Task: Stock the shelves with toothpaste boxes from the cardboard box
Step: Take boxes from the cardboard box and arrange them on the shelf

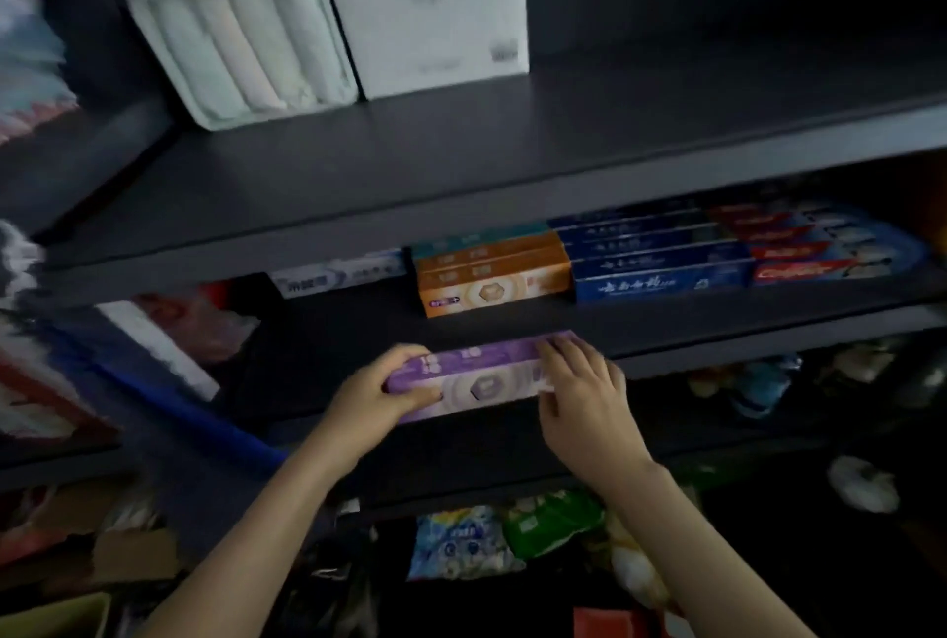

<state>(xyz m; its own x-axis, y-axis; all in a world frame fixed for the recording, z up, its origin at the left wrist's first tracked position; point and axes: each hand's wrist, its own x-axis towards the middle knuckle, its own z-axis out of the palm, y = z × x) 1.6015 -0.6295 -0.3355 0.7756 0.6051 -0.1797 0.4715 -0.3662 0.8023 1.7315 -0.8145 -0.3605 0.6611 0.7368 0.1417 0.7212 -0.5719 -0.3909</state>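
purple toothpaste boxes (476,376) centre frame, at shelf (743,330) edge, count unclear | left hand (369,401) grips left end | right hand (579,381) grips and hides right end | cardboard box (56,614) lower left, cut off

The white box (425,12) bears an "hp" logo; the red-and-blue box (820,271) reads "Colgate".

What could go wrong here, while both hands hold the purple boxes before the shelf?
1. The purple boxes seem a loose stack, held only at the ends by the left hand and the right hand; one could slip out.
2. The orange boxes sit near the front of the shelf; pushing in could knock them, or leave the purple ones overhanging the edge.
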